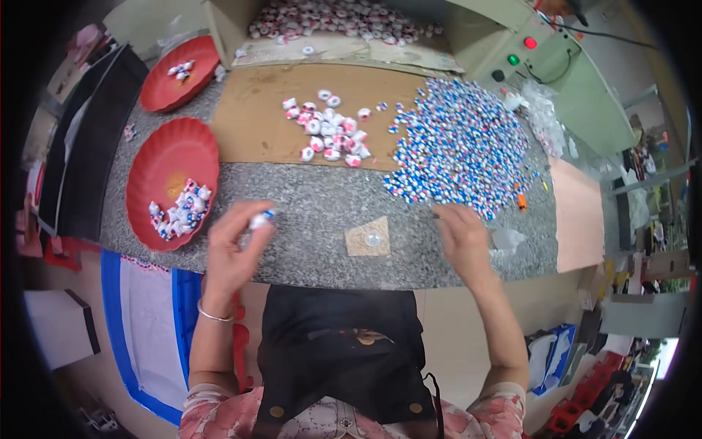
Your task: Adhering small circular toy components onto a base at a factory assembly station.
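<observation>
Left hand (234, 238): pinching white-blue piece (261, 219) | right hand (462, 240): half-curled, contents unclear, beside blue-white pile (464, 146)

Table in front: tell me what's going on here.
A person's left hand holds a small white-and-blue piece over the speckled table, to the right of the nearer red bowl, which holds similar pieces. The right hand is by the near edge of a blue-and-white heap; whether it grips anything is unclear. White-and-pink pieces sit grouped on a brown board.
</observation>
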A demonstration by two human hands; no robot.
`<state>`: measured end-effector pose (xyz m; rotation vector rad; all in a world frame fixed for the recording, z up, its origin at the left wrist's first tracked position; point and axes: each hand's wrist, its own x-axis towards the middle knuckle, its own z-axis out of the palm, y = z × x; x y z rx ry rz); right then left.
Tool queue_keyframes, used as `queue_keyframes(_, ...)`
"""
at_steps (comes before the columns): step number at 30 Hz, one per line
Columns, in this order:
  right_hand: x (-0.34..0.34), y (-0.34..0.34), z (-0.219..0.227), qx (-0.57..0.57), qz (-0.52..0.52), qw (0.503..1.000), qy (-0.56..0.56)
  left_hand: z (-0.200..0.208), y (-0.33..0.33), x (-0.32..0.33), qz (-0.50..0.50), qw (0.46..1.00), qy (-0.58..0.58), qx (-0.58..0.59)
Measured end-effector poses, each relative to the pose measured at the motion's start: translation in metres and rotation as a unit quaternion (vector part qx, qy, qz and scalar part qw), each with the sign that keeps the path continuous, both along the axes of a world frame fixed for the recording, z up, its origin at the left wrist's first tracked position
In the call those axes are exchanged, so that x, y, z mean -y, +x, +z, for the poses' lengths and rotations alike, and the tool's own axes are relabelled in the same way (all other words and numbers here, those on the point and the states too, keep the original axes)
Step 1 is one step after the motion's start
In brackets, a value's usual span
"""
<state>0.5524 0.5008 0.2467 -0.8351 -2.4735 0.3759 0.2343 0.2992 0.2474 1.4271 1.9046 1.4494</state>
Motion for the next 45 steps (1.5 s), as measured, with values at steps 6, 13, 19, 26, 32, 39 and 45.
queue_keyframes(6,-0.027,0.017,-0.02,0.134,0.033,0.988,0.067,0.0,-0.073,0.033,0.197,0.924,-0.05,-0.324)
queue_keyframes(13,-0.029,0.009,-0.014,0.194,0.059,0.972,0.119,0.004,-0.027,-0.028,0.134,0.948,0.058,-0.282)
queue_keyframes(19,0.011,-0.009,-0.009,0.036,0.079,0.996,-0.02,-0.041,-0.007,-0.12,0.02,0.979,-0.031,-0.199)
queue_keyframes(26,0.034,-0.017,-0.025,0.028,0.11,0.99,-0.08,-0.053,-0.007,-0.098,-0.028,0.999,0.012,0.012)
queue_keyframes(32,0.021,-0.008,-0.014,0.057,0.104,0.989,-0.087,-0.04,0.038,-0.036,-0.155,0.867,0.001,0.473)
queue_keyframes(39,0.028,-0.014,0.004,0.092,0.03,0.976,-0.197,-0.06,0.05,-0.001,-0.113,0.895,-0.073,0.426)
queue_keyframes(45,0.031,-0.055,0.004,0.061,0.155,0.983,-0.073,-0.045,0.059,-0.007,-0.142,0.791,-0.023,0.595)
